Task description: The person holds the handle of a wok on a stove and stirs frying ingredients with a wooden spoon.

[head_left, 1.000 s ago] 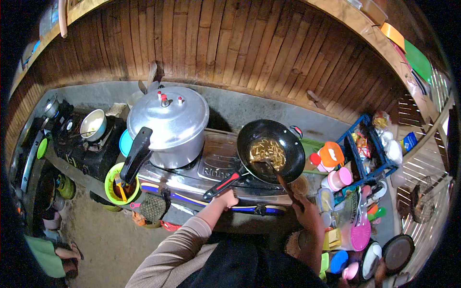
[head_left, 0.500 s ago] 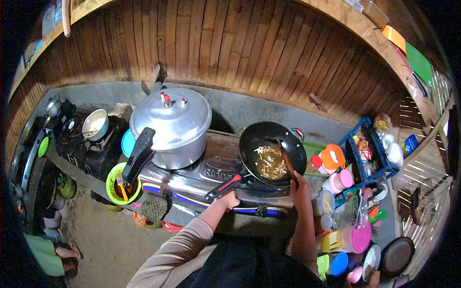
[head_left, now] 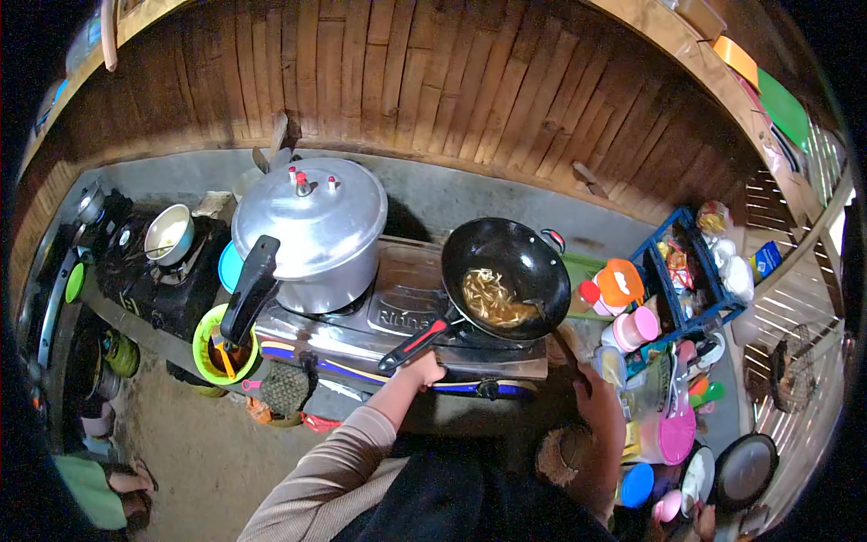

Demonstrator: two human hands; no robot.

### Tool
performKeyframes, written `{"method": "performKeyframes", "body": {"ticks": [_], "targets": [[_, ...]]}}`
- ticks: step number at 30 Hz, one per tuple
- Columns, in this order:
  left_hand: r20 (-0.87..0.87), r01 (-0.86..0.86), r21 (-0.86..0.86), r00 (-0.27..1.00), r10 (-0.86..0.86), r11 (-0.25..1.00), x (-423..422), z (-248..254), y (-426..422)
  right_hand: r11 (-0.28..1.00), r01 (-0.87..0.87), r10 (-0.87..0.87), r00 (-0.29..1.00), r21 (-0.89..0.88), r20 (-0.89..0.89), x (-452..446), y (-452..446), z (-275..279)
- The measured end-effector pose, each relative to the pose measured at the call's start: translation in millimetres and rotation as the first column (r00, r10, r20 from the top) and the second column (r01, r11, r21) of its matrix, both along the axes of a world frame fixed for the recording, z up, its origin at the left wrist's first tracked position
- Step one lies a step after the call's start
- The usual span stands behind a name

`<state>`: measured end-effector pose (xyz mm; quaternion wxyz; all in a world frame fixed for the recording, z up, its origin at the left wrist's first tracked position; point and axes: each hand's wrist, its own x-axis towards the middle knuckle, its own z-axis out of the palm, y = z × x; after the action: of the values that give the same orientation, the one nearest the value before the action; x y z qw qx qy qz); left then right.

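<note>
Black wok (head_left: 510, 248), seated on the right-hand part of a metal stove (head_left: 406, 294), containing pale strips (head_left: 486, 294) in brownish liquid. The wok lies forward of the fingers of both hands. Right hand (head_left: 598, 393): fingers closed around the handle of a dark spatula (head_left: 564, 345), outside the rim; the spatula's far end reaches into the wok. Left hand (head_left: 421, 370): at the stove's front edge, just beside the wok's red-and-black handle (head_left: 417, 343); its fingers are partly hidden, and whether they grip anything cannot be told. Left part of the stove: lidded silver pressure cooker (head_left: 312, 221). Farther left: lime-green bowl (head_left: 200, 350) holding an orange utensil (head_left: 223, 355). Right of the wok: orange-topped container (head_left: 620, 285) and blue crate (head_left: 652, 246).
</note>
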<state>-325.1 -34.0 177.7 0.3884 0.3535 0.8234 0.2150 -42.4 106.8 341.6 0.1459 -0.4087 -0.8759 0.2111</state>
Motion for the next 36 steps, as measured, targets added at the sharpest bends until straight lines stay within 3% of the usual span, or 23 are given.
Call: {"method": "performKeyframes", "body": {"ticks": [3, 5, 6, 8, 15, 17, 21, 24, 27, 29, 32, 33, 35, 36], "targets": [[-0.005, 0.012, -0.026, 1.0, -0.012, 1.0, -1, -9, 2, 0.996, -0.017, 0.022, 0.998, -0.084, 0.063, 12, -15, 22], [0.005, 0.012, -0.032, 1.0, -0.012, 0.999, -1, -17, 4, 0.98, -0.186, 0.187, 0.982, 0.067, 0.001, 24, -17, 25], [0.003, -0.003, -0.022, 1.0, 0.003, 1.0, -1, -17, 4, 0.98, -0.186, 0.187, 0.982, 0.067, 0.001, 28, -18, 29], [0.0, -0.019, -0.009, 1.0, 0.019, 1.0, 0, -12, 3, 0.976, -0.13, 0.128, 0.992, -0.176, -0.021, 34, -17, 37], [0.038, -0.046, 0.003, 0.998, 0.046, 0.999, 0, -26, 5, 0.983, -0.045, 0.05, 0.999, -0.18, 0.021, 52, -7, 28], [0.046, -0.055, -0.005, 0.997, 0.055, 0.998, -1, -33, 6, 0.979, -0.195, 0.197, 0.979, -0.055, 0.042, 55, 4, 9], [0.027, -0.024, 0.02, 0.999, 0.024, 1.0, -4, -46, 10, 0.976, -0.215, 0.217, 0.973, -0.034, 0.074, 12, -14, 13], [0.055, -0.052, 0.028, 0.997, 0.05, 0.998, -4, -61, 13, 0.951, -0.285, 0.281, 0.958, -0.122, -0.047, -18, -13, 6], [0.01, -0.004, 0.019, 1.0, 0.004, 1.0, -4, -27, 6, 0.965, -0.171, 0.186, 0.98, -0.197, 0.064, -43, -8, -4], [-0.039, 0.056, -0.015, 0.998, -0.056, 0.998, -3, -15, 4, 0.936, -0.352, 0.342, 0.918, -0.012, -0.201, -59, 9, -32], [-0.028, -0.01, 0.016, 1.0, 0.011, 1.0, -2, -20, 5, 0.954, -0.298, 0.297, 0.908, 0.041, -0.296, -82, 28, -61], [-0.032, -0.007, -0.002, 0.999, 0.007, 1.0, 0, -14, 3, 0.953, -0.3, 0.298, 0.907, 0.041, -0.298, -87, 31, -62], [-0.037, -0.008, -0.018, 0.999, 0.008, 1.0, 0, -9, 3, 0.978, -0.135, 0.081, 0.948, -0.157, -0.308, -95, 35, -62], [-0.045, -0.006, -0.025, 0.999, 0.005, 1.0, 0, -9, 3, 0.978, -0.138, 0.085, 0.948, -0.157, -0.308, -98, 37, -60]]}}
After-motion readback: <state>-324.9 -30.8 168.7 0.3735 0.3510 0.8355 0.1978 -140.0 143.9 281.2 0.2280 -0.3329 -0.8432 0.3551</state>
